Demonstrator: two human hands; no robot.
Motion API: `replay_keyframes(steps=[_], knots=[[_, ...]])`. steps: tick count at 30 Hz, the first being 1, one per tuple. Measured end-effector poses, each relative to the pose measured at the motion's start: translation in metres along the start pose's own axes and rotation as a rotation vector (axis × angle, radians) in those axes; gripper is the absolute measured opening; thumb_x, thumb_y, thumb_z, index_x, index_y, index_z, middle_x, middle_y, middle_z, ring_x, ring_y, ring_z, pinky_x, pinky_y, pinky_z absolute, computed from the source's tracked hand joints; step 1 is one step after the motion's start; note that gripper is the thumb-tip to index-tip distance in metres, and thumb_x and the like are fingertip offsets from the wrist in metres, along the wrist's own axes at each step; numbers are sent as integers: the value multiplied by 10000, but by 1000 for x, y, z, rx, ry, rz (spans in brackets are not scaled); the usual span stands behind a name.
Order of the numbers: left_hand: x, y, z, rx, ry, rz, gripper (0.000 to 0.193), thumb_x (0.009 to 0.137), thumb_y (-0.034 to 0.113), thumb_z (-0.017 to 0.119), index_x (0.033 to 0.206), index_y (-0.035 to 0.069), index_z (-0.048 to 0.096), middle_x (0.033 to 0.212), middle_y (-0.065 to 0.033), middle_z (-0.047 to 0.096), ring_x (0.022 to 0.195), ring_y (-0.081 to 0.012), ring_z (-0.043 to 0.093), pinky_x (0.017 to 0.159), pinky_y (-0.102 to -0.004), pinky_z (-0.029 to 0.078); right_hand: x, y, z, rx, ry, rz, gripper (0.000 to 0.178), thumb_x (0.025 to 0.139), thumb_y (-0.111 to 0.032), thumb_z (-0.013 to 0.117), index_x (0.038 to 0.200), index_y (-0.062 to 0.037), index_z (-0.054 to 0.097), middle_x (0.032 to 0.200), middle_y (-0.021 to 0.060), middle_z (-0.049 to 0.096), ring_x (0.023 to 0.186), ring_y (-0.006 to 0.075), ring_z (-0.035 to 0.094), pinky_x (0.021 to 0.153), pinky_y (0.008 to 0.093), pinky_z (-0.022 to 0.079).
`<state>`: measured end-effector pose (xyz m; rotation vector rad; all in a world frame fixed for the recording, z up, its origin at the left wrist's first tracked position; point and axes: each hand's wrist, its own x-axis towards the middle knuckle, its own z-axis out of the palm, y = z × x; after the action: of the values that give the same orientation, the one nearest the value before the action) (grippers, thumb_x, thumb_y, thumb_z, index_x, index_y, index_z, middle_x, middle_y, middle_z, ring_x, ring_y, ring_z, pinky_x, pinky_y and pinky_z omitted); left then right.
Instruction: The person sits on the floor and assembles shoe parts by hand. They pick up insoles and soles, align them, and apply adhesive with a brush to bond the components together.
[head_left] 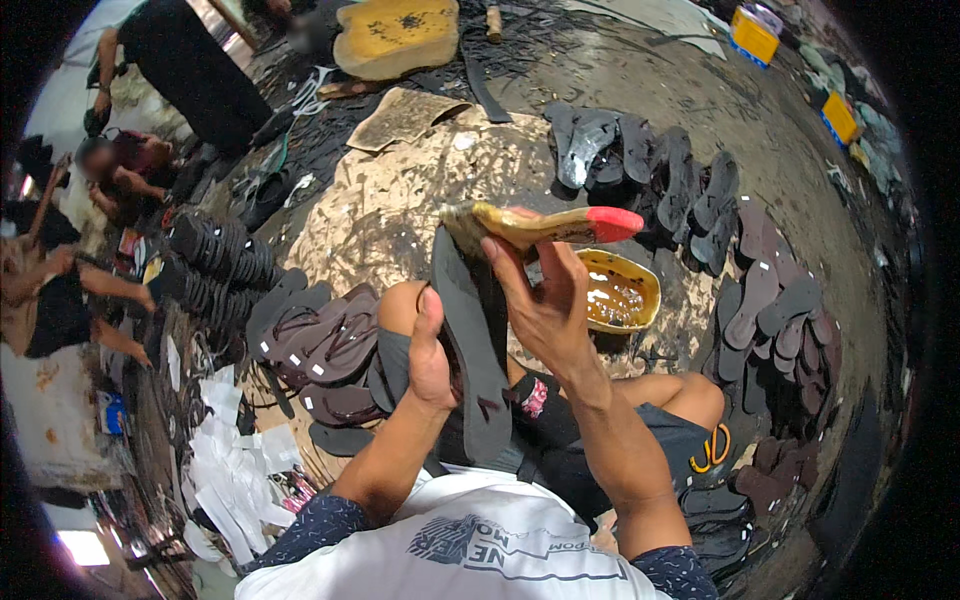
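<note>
My left hand (432,362) grips a dark grey sandal sole (472,345) from its left side, thumb pointing up. The sole stands on a slant over my lap, its long face toward me. In my right hand (555,305) is a brush (530,226) with a yellowish, glue-stained wooden handle and a red end. Its bristles lie against the upper end of the sole; whether they leave glue there I cannot tell. Just beyond my right wrist sits a bowl (656,296) of amber, shiny liquid.
Stacked sandals (325,345) lie left of my knee, more sandals (775,300) to the right. Several black soles (590,145) rest beyond the bowl. White paper strips (235,450) cover the lower left. Orange-handled scissors (710,450) lie by my right knee. Other people are at the far left.
</note>
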<state>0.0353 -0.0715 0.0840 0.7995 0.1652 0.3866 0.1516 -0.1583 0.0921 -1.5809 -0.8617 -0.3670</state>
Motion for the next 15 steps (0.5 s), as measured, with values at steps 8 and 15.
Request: replay_keyframes(steps=[8, 15], knots=[[15, -16, -14, -409, -241, -163, 771, 1013, 648, 422, 1438, 9, 489, 1391, -148, 589, 1271, -282, 575, 1130, -426, 416, -32, -13, -17, 209, -9, 58, 315, 824, 59, 782, 1123, 14, 695, 1093, 171, 709, 1041, 327, 678, 963, 405, 510], [-75, -39, -32, -300, 53, -452, 833, 983, 710, 411, 1477, 39, 438, 1288, -117, 628, 1105, -228, 653, 974, -351, 520, 9, -19, -82, 133, 27, 758, 327, 980, -281, 700, 1128, 11, 705, 1051, 46, 701, 938, 115, 623, 843, 292, 500]])
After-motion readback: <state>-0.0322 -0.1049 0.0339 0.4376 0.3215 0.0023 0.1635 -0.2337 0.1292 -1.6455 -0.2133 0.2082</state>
